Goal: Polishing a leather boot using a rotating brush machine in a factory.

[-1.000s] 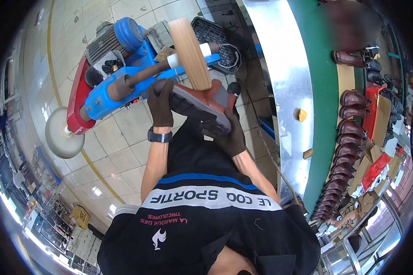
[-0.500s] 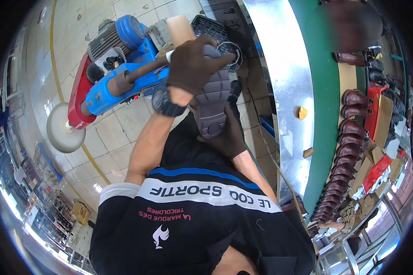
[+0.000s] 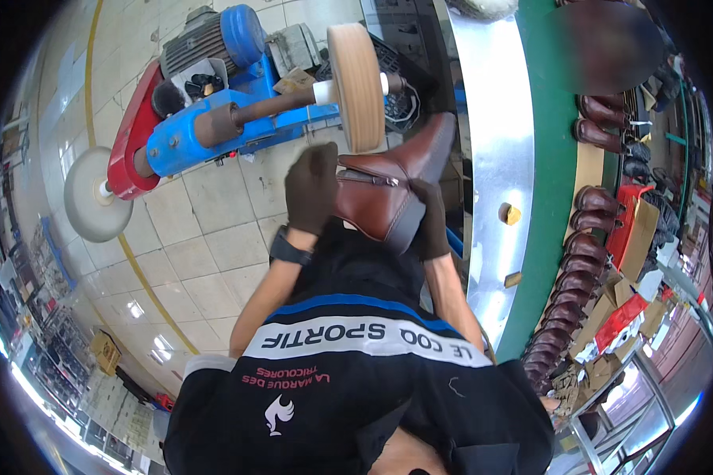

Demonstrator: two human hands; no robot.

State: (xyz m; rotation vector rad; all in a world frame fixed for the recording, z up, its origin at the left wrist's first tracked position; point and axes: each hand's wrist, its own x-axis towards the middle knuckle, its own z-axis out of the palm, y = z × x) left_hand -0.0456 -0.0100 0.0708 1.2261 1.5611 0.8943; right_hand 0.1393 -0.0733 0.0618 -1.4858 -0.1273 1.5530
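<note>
A brown leather ankle boot (image 3: pixel 376 204) with a side zip lies between my two gloved hands. Its toe points up and to the right, and its dark sole faces right. My left hand (image 3: pixel 310 190), in a dark glove, is closed at the top of the shaft; its fingertips are partly hidden. Round the sole, near the heel, my right hand (image 3: pixel 429 220) has its fingers wrapped. Just beyond the boot stands a tan buffing wheel (image 3: pixel 358 87) on a horizontal shaft. The boot's upper is close to the wheel's lower edge; I cannot tell if they touch.
The blue machine body (image 3: pixel 190 150) with its motor (image 3: pixel 206 47) and red guard (image 3: pixel 131 127) is at left. A pale round wheel (image 3: pixel 95 194) sits at its far end. To the right run a metal ledge (image 3: pixel 495 261) and a green surface (image 3: pixel 543 198) beside rows of brown boots (image 3: pixel 566 305).
The boot has turned from sole-up to its side, zip showing. My left hand has moved down and left from the wheel's front, uncovering the wheel. My right hand has moved up and right.
</note>
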